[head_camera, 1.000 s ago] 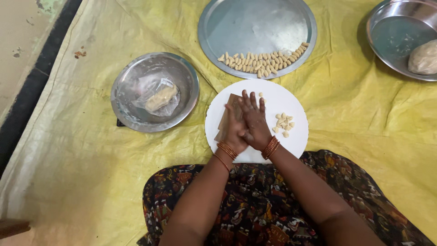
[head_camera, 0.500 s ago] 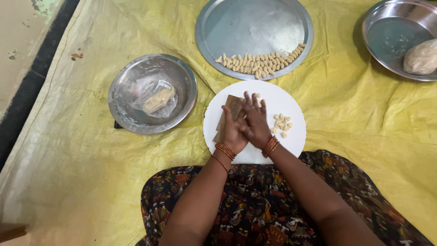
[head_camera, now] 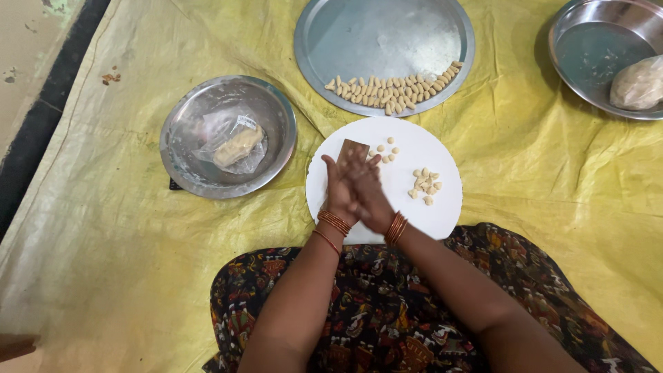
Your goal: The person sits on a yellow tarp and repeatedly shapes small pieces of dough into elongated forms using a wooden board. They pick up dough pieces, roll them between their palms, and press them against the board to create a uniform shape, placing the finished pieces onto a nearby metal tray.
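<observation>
My left hand (head_camera: 336, 197) holds a small brown rectangular board (head_camera: 351, 148) tilted over a round white board (head_camera: 442, 217) in front of my lap. My right hand (head_camera: 371, 200) lies flat across the brown board and my left fingers, pressing on it. Anything between palm and board is hidden. Two small clusters of cut dough bits rest on the white board, one (head_camera: 385, 150) just right of the brown board, the other (head_camera: 425, 185) further right.
A flat steel plate (head_camera: 387, 31) at the back carries a row of shaped dough pieces (head_camera: 394, 87). A steel bowl (head_camera: 185, 141) at left holds plastic-wrapped dough (head_camera: 238, 145). Another steel bowl (head_camera: 587, 48) at top right holds a dough lump (head_camera: 639, 83). A yellow sheet (head_camera: 103, 242) covers the floor.
My right hand has slid down and left over the brown board, now overlapping my left hand more. The left hand keeps its hold on the board.
</observation>
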